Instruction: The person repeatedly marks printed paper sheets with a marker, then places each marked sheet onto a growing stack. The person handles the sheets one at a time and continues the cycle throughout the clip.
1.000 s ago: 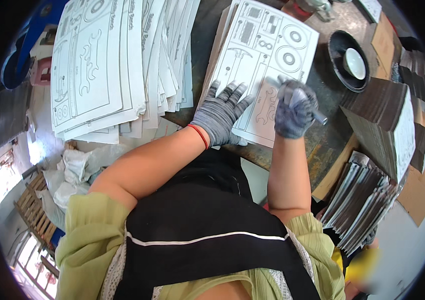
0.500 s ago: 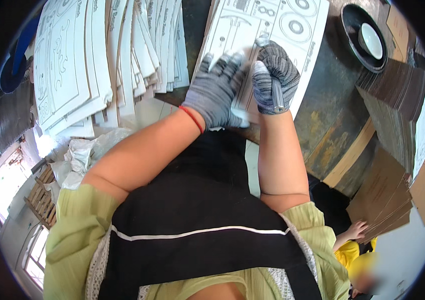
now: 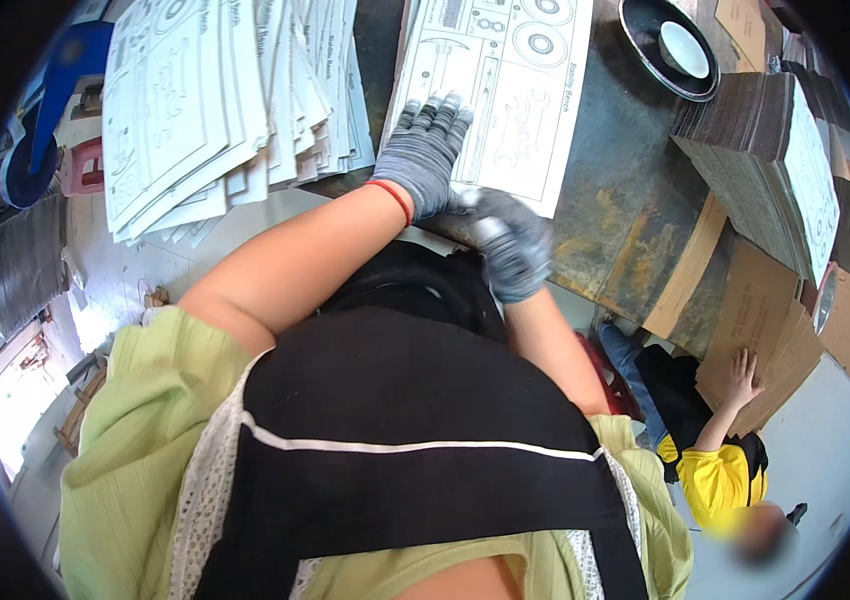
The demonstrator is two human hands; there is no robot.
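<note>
A printed card sheet with line drawings of tools lies at the near edge of the dark table. My left hand, in a grey striped glove, lies flat on its left part, with fingers stretched forward. My right hand, gloved alike, is beside the left wrist at the sheet's near edge. It is slightly blurred and its fingers look curled; whatever they hold is hidden. To the left of the sheet lie fanned piles of similar printed sheets.
A black bowl with a white dish inside stands at the far right. Near it is a tall stack of printed cards. At the lower right, a co-worker's hand touches brown cardboard. A blue tool-like object is far left.
My right hand has moved off the middle of the sheet to its near edge; the metal tool seen in it before is out of sight. The left hand still lies on the sheet.
</note>
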